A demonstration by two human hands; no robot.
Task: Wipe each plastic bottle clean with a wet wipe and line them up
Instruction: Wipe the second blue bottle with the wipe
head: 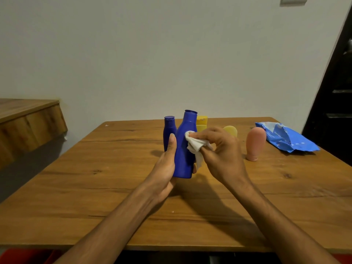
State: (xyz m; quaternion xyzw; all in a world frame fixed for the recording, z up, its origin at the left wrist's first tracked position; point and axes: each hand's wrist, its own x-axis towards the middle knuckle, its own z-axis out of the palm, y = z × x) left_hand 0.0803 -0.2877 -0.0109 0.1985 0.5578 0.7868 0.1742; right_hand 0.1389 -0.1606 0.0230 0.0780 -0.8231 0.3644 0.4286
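Large blue bottle [183, 149]: left hand [165, 168] grips it above the counter [114, 187]; right hand [221, 149] pinches the wet wipe [196, 144] against it. Risk: wet plastic slipping, toppling the small blue bottle [168, 130] just behind.

The left grip [165, 169] holds a big blue bottle [183, 157] upright over the bench [95, 178], thumb laid up its side. The right grip [222, 155] pinches a white wipe [196, 145] against the bottle's shoulder. Just behind stand a small blue bottle [168, 128] and a yellow bottle [202, 122] — both partly hidden. Further right a second yellow top [231, 130] shows behind the knuckles, a pink tube [255, 143] stands cap-down, and a blue wipe pack [285, 139] lies near the far right edge.
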